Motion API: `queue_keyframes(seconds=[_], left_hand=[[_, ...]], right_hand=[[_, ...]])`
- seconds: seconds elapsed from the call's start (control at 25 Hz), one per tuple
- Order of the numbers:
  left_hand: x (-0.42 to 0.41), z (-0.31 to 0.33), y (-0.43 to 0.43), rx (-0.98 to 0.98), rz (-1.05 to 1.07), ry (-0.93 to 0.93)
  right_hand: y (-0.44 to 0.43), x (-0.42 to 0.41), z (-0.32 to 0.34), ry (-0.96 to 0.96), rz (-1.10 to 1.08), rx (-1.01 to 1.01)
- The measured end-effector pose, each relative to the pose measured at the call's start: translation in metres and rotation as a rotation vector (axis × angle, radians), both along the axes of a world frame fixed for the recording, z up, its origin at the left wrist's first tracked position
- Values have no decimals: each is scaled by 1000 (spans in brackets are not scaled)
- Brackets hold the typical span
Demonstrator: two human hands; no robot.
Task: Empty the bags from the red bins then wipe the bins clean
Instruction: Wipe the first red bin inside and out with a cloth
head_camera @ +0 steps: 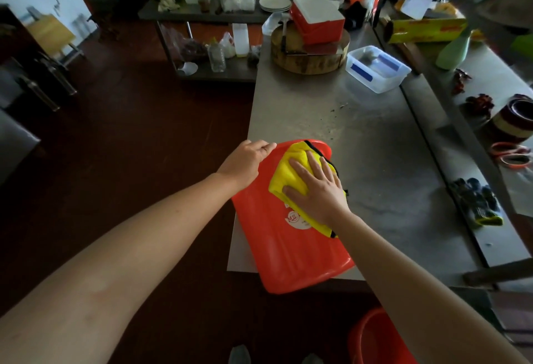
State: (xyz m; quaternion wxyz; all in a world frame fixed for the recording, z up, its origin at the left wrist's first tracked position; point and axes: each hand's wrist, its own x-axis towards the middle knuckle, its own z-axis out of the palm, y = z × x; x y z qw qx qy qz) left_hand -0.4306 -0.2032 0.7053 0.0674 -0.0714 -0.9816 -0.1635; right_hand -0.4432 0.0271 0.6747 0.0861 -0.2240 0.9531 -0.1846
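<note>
Bin [288,254]: lying sideways on the table's [375,161] near-left corner.
Cloth [298,152]: lying on the bin.
Second bin [375,340]: sitting on the floor [144,132].

bin [288,254] red-orange, white round logo with red lettering. cloth [284,176] yellow, black edging. table [360,147] dull grey. floor [144,132] dark red-brown. tub [375,70] clear, blue clips. gloves [476,202] dark blue, yellow cuffs.
</note>
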Motion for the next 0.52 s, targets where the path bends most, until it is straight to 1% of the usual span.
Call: queue_keyframes(seconds=[0.12, 0.24, 0.52], left_hand=[[3, -2, 0, -6, 9, 10], [6, -4, 0, -14, 6, 20], [5, -1, 5, -26, 21, 17]], right_hand=[[27, 39, -17, 49, -23, -42], [55, 74, -31, 77, -27, -40], [80, 111, -41, 44, -8, -44]])
